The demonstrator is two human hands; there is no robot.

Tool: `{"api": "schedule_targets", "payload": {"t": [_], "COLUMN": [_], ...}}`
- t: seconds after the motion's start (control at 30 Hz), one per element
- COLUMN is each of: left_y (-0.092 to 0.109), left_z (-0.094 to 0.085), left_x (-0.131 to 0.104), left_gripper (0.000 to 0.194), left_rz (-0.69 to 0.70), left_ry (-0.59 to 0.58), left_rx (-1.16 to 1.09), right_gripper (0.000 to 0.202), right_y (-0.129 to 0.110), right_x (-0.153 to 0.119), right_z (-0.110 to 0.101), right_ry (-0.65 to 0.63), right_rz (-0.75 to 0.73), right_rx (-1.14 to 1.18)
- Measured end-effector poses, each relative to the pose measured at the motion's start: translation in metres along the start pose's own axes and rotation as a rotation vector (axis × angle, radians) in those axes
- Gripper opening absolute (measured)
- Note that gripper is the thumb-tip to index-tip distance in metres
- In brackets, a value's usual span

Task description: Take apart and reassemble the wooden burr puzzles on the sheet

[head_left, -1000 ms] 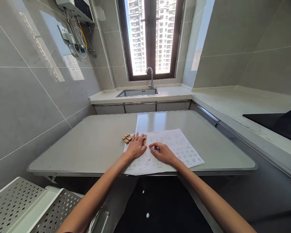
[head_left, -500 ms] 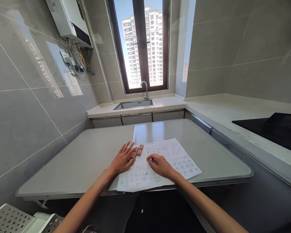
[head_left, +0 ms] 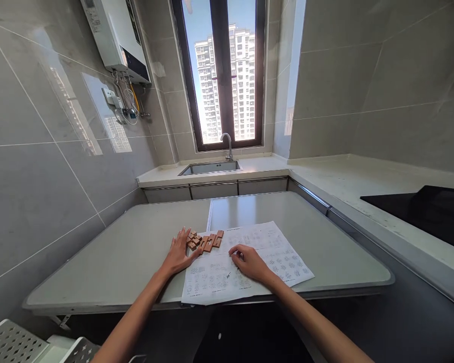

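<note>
Several wooden puzzle pieces point(head_left: 209, 243), brown and notched, lie in a slanting row along the upper left of a printed paper sheet point(head_left: 212, 290). Left of that row sits a cluster of more wooden pieces point(head_left: 193, 240), some stacked or tilted. My left hand point(head_left: 177, 256) is open around the cluster's left and near sides; its thumb reaches to the row's near end, and whether it touches is hard to tell. Resting on the sheet, right of the pieces, my right hand point(head_left: 249, 261) has its fingers curled in, with nothing visible in them.
The sheet lies near the front edge of a pale folding table point(head_left: 136, 237) with a centre seam. Beyond are a counter with a sink point(head_left: 211, 167) and faucet point(head_left: 229, 146). A black cooktop point(head_left: 416, 206) lies at right, a perforated white rack point(head_left: 11, 345) at lower left.
My left hand has slid left off the pieces, uncovering the cluster and more of the row. My right hand stays nearly in place. The view has tilted slightly upward.
</note>
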State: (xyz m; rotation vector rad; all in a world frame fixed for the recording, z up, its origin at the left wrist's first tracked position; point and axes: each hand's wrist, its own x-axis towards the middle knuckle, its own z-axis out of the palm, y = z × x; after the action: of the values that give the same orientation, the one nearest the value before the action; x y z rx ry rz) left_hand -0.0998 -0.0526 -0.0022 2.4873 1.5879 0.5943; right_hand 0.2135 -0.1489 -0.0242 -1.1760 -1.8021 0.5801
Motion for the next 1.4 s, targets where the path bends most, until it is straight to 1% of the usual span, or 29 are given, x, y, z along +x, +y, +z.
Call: {"api": "schedule_targets", "payload": {"t": [0.1,0.23,0.57,0.8,0.97,1.07,1.2,1.3,1.4], "left_y": [0.000,-0.002,-0.001,-0.007,-0.016,-0.019,-0.017,-0.016,-0.015], "left_z": [-0.002,-0.002,0.000,0.002,0.007,0.013,0.019,0.019,0.016], "left_x": [-0.001,-0.001,-0.002,-0.001,0.010,0.023,0.039,0.044,0.043], "left_gripper": [0.087,0.082,0.078,0.079,0.085,0.082,0.078,0.074,0.073], "left_rz": [-0.023,-0.058,-0.056,-0.041,-0.021,-0.022,-0.030,-0.046,-0.063], "left_ry": [-0.018,-0.008,0.010,0.041,0.071,0.103,0.150,0.187,0.213], "left_rx": [-0.022,-0.047,-0.092,-0.130,-0.166,-0.170,-0.146,-0.128,-0.122], "right_gripper": [0.019,0.019,0.020,0.019,0.019,0.019,0.019,0.019,0.019], "right_y": [-0.001,-0.001,0.004,0.003,0.001,0.001,0.001,0.000,-0.001], "right_x": [0.000,0.000,-0.001,0.000,0.000,0.001,0.002,0.002,0.001], "right_z": [0.000,0.001,0.003,0.004,0.004,0.004,0.005,0.005,0.003], "right_ry": [0.000,0.004,-0.004,-0.008,-0.002,0.005,0.011,0.011,0.013], "right_rz": [0.003,0.006,0.004,-0.004,-0.014,-0.017,-0.017,-0.018,-0.019], "right_rx": [-0.001,-0.005,-0.002,0.007,0.005,0.004,0.004,0.005,0.006]}}
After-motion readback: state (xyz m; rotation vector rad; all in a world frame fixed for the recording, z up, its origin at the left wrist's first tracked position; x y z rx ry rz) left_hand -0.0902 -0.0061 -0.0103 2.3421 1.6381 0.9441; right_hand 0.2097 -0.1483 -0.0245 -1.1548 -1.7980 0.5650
